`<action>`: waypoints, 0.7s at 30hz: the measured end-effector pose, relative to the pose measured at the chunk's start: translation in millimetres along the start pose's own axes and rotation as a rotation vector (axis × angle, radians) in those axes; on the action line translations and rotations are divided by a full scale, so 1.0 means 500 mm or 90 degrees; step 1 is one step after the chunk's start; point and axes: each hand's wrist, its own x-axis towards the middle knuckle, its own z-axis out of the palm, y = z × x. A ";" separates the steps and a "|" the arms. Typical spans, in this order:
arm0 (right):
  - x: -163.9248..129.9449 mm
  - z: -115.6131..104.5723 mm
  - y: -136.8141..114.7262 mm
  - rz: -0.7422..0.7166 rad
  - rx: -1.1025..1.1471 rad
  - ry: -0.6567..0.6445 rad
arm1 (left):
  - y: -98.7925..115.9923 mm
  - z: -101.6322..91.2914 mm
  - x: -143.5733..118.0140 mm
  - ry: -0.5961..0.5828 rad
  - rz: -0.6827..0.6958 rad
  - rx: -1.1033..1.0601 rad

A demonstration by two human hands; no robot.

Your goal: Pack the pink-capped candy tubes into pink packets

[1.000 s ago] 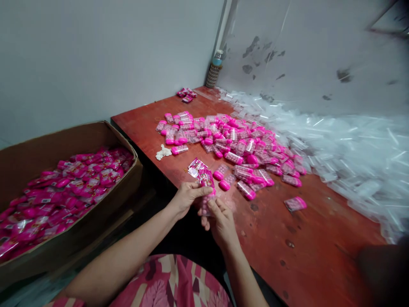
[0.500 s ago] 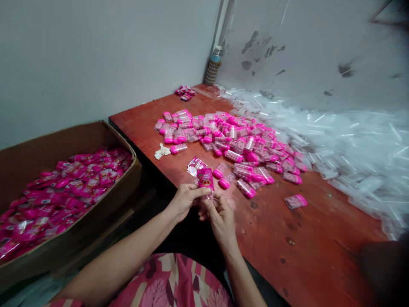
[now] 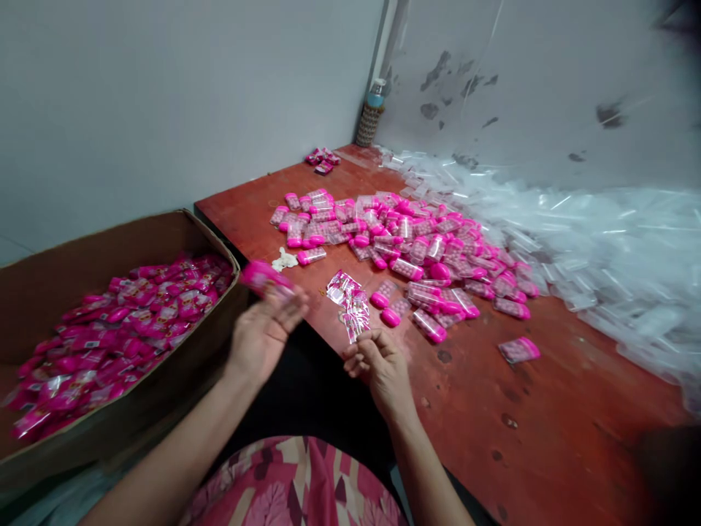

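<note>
My left hand [image 3: 266,332] is closed on a small pink candy container [image 3: 266,280], blurred by motion, between the table corner and the cardboard box. At the table's near edge, my right hand [image 3: 380,369] has its fingers curled together; what they pinch, if anything, is hidden. Its fingertips meet the lower end of shiny printed pink sleeves [image 3: 355,310], which lie on the table. Just beyond are clear containers with pink caps and small pink balls inside, in a large heap [image 3: 405,234]. One such container [image 3: 518,350] lies apart on the right.
A cardboard box [image 3: 219,307] on the left holds many pink printed packs [image 3: 136,307]. Clear plastic sleeves or tubes [image 3: 602,248] are piled along the wall on the red table [image 3: 471,438]. A bottle [image 3: 371,113] stands in the far corner, near a few pink packs [image 3: 323,159].
Both hands were together around a pink printed container. My left hand has carried it left toward the box, while my right hand stays by the table edge near the sleeves.
</note>
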 end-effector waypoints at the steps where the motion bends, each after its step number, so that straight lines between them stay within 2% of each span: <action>1: -0.001 -0.005 -0.001 -0.001 -0.015 0.013 | 0.017 -0.013 0.013 0.034 0.085 0.013; 3: -0.002 -0.016 -0.001 -0.003 -0.041 0.041 | 0.028 -0.029 0.038 0.071 0.171 0.115; 5: -0.002 -0.025 0.000 0.002 -0.055 0.058 | 0.003 -0.028 0.054 0.040 0.203 0.327; 8: -0.005 -0.033 0.002 0.009 -0.075 0.070 | -0.076 -0.003 0.059 -0.158 0.267 0.692; 9: -0.007 -0.036 0.001 0.008 -0.086 0.074 | -0.103 0.006 0.057 -0.222 0.297 0.781; 11: -0.011 -0.043 -0.003 0.000 -0.116 0.083 | -0.146 0.018 0.050 -0.304 0.343 0.904; 15: -0.009 -0.063 -0.015 -0.071 -0.242 0.127 | -0.180 0.016 0.042 -0.327 0.384 0.958; 18: 0.005 -0.074 -0.025 -0.162 -0.440 0.184 | -0.185 0.010 0.044 -0.325 0.393 0.927; 21: 0.022 -0.076 -0.032 -0.196 -0.604 0.187 | -0.188 0.009 0.047 -0.321 0.393 0.919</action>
